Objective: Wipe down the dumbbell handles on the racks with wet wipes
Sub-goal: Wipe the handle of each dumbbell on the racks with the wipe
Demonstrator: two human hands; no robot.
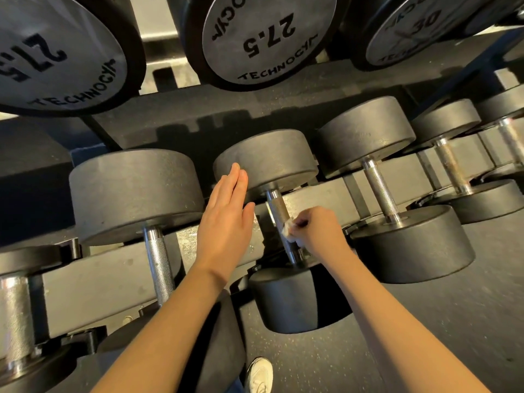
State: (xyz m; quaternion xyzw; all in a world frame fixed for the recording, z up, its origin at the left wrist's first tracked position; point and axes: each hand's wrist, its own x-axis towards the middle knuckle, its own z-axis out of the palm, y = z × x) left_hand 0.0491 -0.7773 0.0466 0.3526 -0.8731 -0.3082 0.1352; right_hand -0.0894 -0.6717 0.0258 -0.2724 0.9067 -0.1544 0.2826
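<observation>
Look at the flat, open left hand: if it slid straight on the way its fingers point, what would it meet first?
Probably the far head of the dumbbell being wiped: the left hand's fingertips already overlap its edge, though depth is unclear.

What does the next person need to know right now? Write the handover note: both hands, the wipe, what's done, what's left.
Left hand: open and flat, fingertips against the far head of the middle dumbbell on the lower rack.
Right hand: closed on a white wet wipe, pressed around that dumbbell's handle, about midway along.
Done: cannot tell which handles have already been wiped.
Left: finish this handle, then the neighbouring handles at left and right, and the upper rack's 27.5 dumbbell and its neighbours.
</observation>
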